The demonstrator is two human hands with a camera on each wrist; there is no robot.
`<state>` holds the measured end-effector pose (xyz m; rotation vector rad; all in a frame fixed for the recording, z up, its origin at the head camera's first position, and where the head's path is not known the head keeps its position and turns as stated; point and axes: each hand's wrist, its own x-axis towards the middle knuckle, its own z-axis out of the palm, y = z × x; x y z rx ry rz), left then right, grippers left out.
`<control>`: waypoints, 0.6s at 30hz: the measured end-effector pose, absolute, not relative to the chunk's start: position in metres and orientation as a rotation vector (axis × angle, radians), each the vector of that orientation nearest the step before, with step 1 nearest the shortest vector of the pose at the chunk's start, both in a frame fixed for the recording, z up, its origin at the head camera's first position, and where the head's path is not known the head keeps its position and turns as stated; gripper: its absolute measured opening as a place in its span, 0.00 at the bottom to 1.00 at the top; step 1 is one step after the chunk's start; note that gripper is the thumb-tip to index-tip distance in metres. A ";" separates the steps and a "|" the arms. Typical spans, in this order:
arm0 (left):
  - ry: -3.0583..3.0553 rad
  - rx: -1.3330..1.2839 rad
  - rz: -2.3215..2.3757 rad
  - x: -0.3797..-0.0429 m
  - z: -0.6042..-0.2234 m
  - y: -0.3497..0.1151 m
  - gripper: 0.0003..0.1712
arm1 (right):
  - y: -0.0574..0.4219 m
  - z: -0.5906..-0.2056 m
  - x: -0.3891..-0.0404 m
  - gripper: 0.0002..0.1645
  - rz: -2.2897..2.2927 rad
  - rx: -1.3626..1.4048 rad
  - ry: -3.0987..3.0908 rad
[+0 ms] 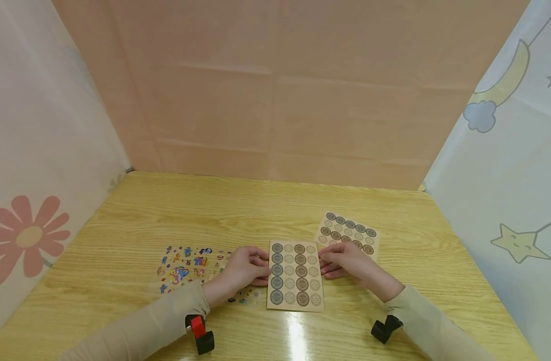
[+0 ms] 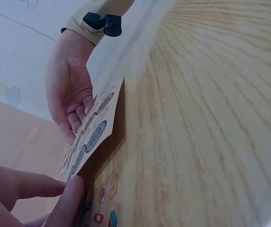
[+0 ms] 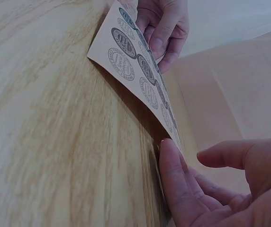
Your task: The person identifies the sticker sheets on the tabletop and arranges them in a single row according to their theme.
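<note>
A tan sheet of round stickers point(image 1: 295, 276) stands slightly raised off the table between both hands, its near edge casting a shadow in the wrist views. At its left edge my left hand point(image 1: 244, 271) pinches it between thumb and finger, seen close in the left wrist view. My right hand point(image 1: 349, 260) is at the opposite edge. There a fingertip point(image 3: 168, 153) touches the sheet while another digit stays apart from it. Behind the right hand, partly covered by it, lies a second tan sticker sheet point(image 1: 340, 228).
A clear sheet of small colourful stickers point(image 1: 185, 265) lies flat at left, partly under the left hand and forearm. The wooden table point(image 1: 221, 205) meets a peach backdrop point(image 1: 275, 100) behind and printed white curtains at both sides.
</note>
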<state>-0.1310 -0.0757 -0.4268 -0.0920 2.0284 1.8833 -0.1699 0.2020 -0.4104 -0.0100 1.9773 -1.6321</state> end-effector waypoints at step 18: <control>2.038 -0.104 1.859 -0.128 -0.422 -0.075 0.18 | 0.204 -0.413 -0.171 0.20 -1.630 -0.009 1.957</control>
